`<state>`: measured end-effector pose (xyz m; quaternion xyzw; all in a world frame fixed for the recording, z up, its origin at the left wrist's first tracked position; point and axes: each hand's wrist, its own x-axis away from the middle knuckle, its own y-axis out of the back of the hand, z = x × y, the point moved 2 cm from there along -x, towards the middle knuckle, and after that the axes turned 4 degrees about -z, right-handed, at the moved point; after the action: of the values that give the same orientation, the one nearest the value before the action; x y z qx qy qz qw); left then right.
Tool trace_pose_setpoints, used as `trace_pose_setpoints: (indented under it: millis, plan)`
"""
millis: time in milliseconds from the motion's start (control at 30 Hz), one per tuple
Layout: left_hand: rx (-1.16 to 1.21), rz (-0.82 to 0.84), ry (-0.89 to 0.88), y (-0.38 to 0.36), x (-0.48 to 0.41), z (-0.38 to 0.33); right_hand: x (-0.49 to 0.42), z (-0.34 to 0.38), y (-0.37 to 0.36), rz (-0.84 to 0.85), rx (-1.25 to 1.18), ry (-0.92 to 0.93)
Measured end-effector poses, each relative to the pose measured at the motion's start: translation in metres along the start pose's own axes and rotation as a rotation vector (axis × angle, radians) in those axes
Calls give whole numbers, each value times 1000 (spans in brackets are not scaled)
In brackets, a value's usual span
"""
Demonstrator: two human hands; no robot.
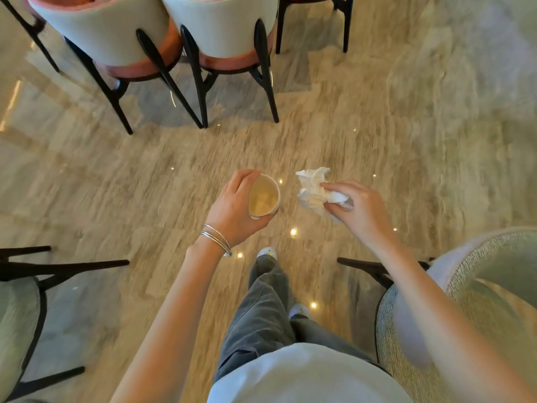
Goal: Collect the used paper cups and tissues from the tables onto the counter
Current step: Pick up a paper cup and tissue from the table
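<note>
My left hand (235, 207) grips a white paper cup (263, 196) by its side; the cup's mouth tilts toward the camera and its inside looks empty and stained. My right hand (359, 209) pinches a crumpled white tissue (312, 189) that sticks out to the left of the fingers. Both hands are held in front of me above a beige marble floor, about a hand's width apart. Silver bangles sit on my left wrist.
Two chairs with pale backs, pink seats and black legs (162, 48) stand ahead at the top left. A green chair (20, 315) is at my left and a textured grey-green armchair (479, 286) at my right. Open marble floor (406, 126) stretches ahead and right.
</note>
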<state>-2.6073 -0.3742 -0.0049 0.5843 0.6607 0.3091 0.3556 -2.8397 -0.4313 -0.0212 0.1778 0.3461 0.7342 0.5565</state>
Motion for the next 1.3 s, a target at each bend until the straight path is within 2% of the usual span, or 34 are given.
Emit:
trace_pose_setpoints:
  millis: [233, 433, 633, 933, 1300]
  plan:
    - [-1, 22, -24, 14, -94, 39, -97, 6, -16, -1, 9, -9]
    - [-12, 9, -62, 37, -178, 59, -184, 20, -15, -74, 30, -8]
    - [-7, 1, -86, 47, -237, 78, -239, 20, -25, -91, 31, 12]
    - [-17, 27, -50, 20, -320, 88, -324, -23, -21, -19, -23, -33]
    - [-10, -27, 21, 0, -481, 54, -492, -84, 39, 10, -18, 2]
